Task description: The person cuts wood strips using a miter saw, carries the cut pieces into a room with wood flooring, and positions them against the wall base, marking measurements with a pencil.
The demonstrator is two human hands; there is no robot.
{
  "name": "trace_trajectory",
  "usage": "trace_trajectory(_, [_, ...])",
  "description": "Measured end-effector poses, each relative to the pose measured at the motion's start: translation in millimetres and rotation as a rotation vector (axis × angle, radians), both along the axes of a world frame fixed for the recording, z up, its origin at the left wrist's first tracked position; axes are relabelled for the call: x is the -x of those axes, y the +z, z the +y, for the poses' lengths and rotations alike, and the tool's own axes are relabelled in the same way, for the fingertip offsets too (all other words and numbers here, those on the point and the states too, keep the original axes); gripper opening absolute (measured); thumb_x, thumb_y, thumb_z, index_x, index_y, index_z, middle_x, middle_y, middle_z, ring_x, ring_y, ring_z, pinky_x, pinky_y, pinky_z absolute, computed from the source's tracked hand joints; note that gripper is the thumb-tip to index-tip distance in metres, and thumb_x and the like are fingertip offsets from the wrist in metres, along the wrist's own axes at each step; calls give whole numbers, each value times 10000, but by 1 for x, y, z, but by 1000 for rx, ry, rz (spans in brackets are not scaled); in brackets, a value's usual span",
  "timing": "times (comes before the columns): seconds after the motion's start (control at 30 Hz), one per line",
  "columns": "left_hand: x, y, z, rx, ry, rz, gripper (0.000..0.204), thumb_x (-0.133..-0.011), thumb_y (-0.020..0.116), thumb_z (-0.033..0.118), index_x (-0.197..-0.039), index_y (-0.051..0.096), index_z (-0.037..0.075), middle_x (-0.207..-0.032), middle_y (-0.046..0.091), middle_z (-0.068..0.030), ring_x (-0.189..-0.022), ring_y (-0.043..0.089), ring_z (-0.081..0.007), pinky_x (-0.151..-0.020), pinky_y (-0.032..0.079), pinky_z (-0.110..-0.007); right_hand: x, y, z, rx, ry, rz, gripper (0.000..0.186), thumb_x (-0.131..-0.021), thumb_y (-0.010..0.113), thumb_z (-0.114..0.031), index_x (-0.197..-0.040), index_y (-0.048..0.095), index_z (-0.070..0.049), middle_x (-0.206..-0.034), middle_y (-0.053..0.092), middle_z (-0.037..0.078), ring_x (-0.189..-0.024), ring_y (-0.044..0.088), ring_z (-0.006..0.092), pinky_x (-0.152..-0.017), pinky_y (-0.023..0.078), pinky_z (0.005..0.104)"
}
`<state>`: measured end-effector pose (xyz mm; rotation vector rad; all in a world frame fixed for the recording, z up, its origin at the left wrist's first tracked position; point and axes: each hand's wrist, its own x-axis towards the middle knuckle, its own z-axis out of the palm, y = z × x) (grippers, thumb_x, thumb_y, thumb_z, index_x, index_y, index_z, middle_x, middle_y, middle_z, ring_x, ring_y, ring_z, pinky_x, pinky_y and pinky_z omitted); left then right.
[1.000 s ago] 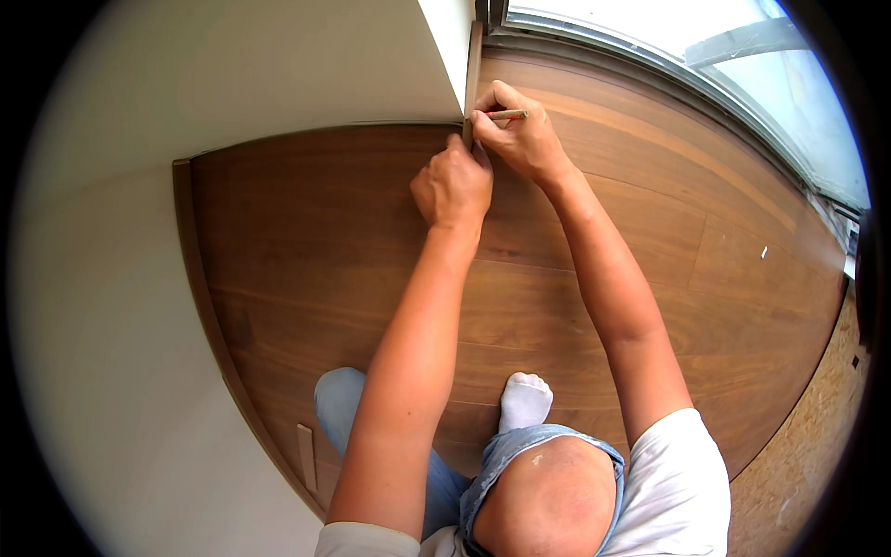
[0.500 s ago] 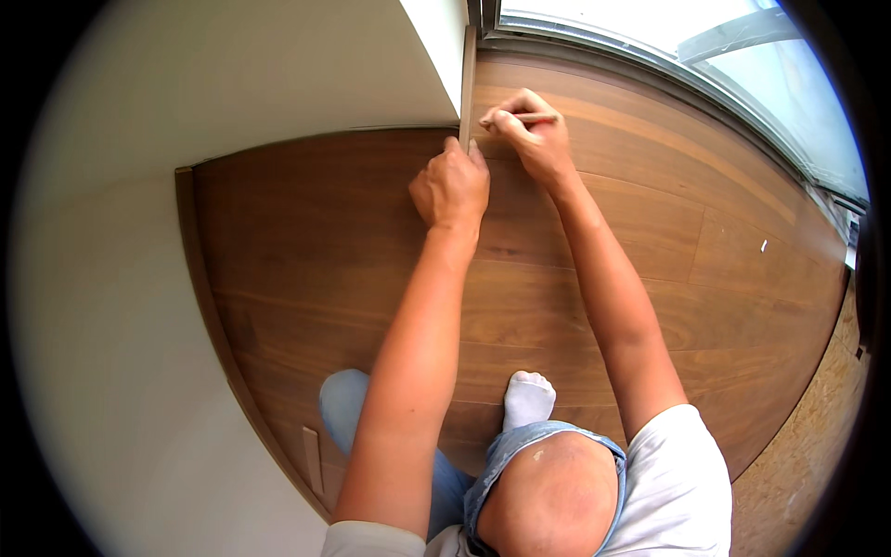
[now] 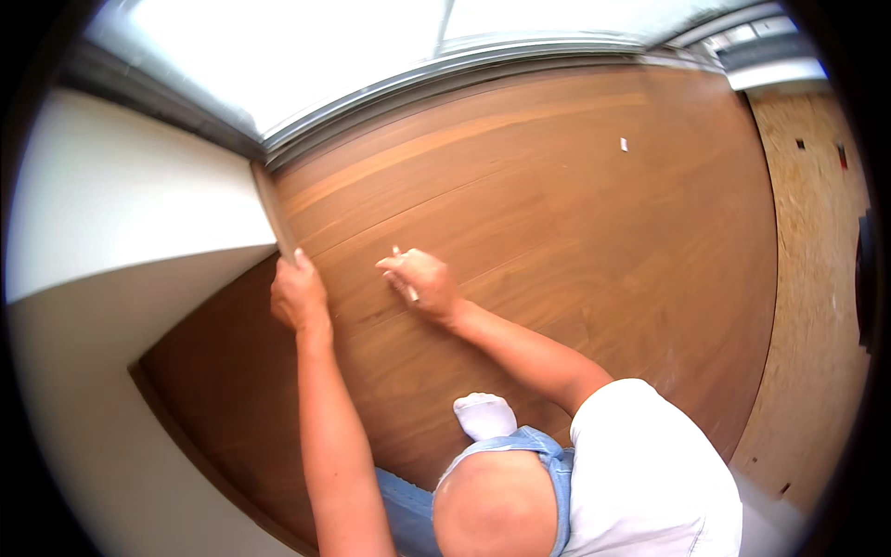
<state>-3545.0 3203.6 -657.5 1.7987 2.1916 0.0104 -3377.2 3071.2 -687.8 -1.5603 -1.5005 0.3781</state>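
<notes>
A narrow wooden trim strip (image 3: 271, 206) stands along the short side of the white wall corner, on the brown plank floor (image 3: 557, 241). My left hand (image 3: 300, 297) is closed on its near end, the thumb on top. To the right of it, apart from the strip, my right hand (image 3: 427, 280) hovers over the floorboards. A pencil (image 3: 413, 294) is held in it, its ends showing on either side of the fingers. The fingers are slightly blurred.
White walls (image 3: 139, 209) meet the floor at the left, with a wooden skirting (image 3: 186, 446) along the lower one. A window frame (image 3: 464, 67) edges the far side. A small white scrap (image 3: 624, 145) lies on the planks. Bare chipboard (image 3: 807, 278) borders the right.
My view has swung to the right. My right hand has drawn back from the strip, turning the pencil in its fingers. My left hand stays at the strip's near end.
</notes>
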Motion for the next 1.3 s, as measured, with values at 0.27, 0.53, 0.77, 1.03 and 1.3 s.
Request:
trace_trajectory(0.27, [-10,12,-11,-4,-37,15,384,-994,551,421,-1063,704,76,-1003,743,-209,-952,706,-426,-802,549,-532,-4,7,-15,-23,-61,23,78,-925,691,-101,-988,645,-94,-785,616,100,-732,609,300,-679,518,423])
trace_trajectory(0.53, [19,22,-55,-40,-51,-108,331,-974,617,384,-1081,675,77,-1024,725,-197,-967,689,-427,-813,541,-525,-5,2,-9,-121,-44,-13,83,-930,620,-57,-883,666,-108,-733,618,87,-697,620,281,-650,516,411])
trace_trajectory(0.77, [176,129,-160,-172,-275,-61,184,-917,679,163,-1074,664,68,-1006,702,-143,-982,654,-384,-821,519,-479,13,5,-10,-47,1,-11,174,-1004,572,-123,-1090,707,-56,-1000,705,186,-973,685,368,-867,551,447])
trace_trajectory(1.03, [366,221,-410,33,431,158,278,-857,737,168,-1105,671,60,-1017,709,-196,-981,667,-397,-828,532,-477,5,-15,-26,165,124,-71,289,-1091,476,-288,-1212,643,-86,-964,668,114,-881,661,249,-809,524,377])
trace_trajectory(1.3, [379,178,-676,170,970,130,383,-829,707,311,-1118,649,65,-1008,713,-231,-985,678,-415,-835,528,-507,-12,-12,-24,181,167,-229,341,-1088,495,-303,-1266,643,-53,-1195,682,140,-1087,649,281,-930,506,376])
